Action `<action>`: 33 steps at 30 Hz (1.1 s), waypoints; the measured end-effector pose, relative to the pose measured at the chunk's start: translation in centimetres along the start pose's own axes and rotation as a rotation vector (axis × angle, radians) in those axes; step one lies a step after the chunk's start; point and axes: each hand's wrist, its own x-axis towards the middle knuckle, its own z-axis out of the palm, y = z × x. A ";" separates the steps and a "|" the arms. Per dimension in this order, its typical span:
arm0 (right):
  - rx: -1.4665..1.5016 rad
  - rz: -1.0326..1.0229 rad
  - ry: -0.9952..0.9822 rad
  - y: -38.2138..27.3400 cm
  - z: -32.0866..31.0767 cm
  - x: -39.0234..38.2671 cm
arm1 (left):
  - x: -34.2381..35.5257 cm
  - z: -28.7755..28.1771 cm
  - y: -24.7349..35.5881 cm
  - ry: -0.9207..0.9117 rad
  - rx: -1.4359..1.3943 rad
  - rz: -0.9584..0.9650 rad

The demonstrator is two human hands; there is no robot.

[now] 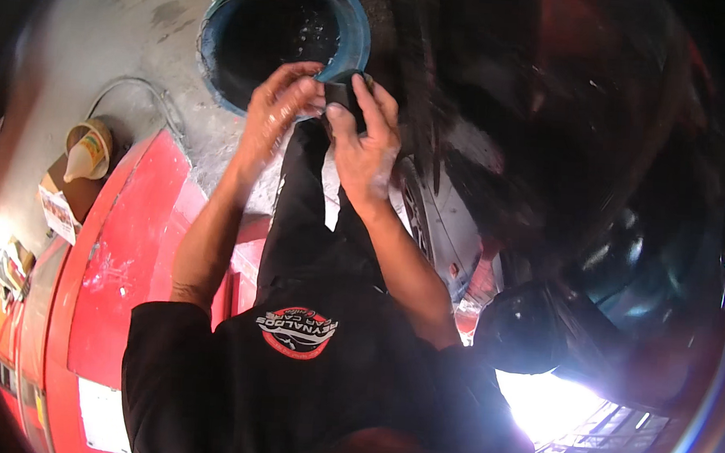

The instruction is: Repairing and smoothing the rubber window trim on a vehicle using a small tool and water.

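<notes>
— Left hand (274,107) and right hand (365,140), upper middle of frame: both pinching a small black pad (343,94), right over the blue tub (352,29).
— Could slip from wet fingers, drop into the tub.

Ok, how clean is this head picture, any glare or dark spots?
Head view: blown-out glare at lower right beside the dark round object; the right side is deep shadow; edges bend from the fisheye; both hands and the black piece over the blue tub are lit and fairly sharp.
</notes>
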 end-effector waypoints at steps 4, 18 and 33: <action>-0.378 -0.245 -0.153 1.6 2.4 0.2 | -2.0 2.4 -0.8 0.104 0.142 0.062; -0.146 -0.151 -0.331 2.3 3.3 2.3 | 0.1 -6.0 -1.4 0.134 -0.130 0.003; -0.362 -0.180 -0.394 3.1 5.4 3.9 | 0.7 -5.0 2.4 0.585 1.492 0.817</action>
